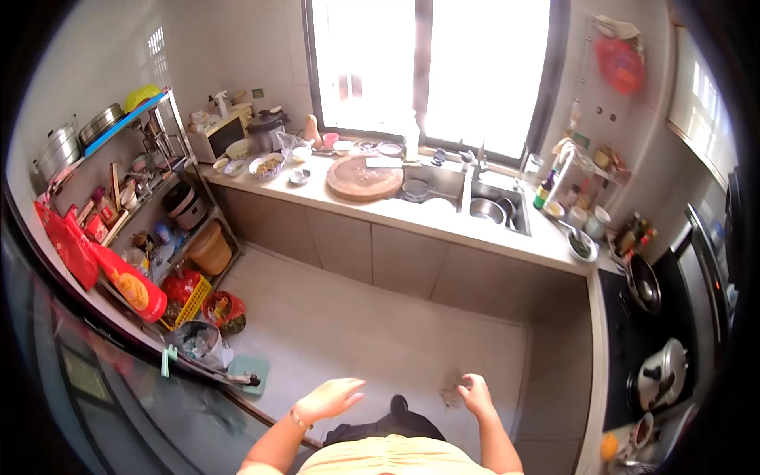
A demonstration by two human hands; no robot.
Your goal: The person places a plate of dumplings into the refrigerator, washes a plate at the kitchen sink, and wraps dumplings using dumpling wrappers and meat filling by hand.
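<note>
My left hand [331, 397] is held out over the floor in front of my body, its fingers apart and nothing in it; a bracelet [300, 418] circles that wrist. On the other side, my right hand [477, 394] hangs above the floor near a greyish smudge [452, 389], fingers curved and spread, also holding nothing. Neither hand touches anything. Between them, a dark shoe [400, 405] shows below my yellow top [388, 456]. Beyond the hands lies the tiled floor [356, 332].
Ahead, the counter [309, 198] carries a round chopping board [360, 179] with a cleaver, beside a double sink [495, 194]. Shelves [170, 170] and a bin [202, 342] stand left. At right are a wok [645, 283] and a pressure cooker [663, 372] on the stove.
</note>
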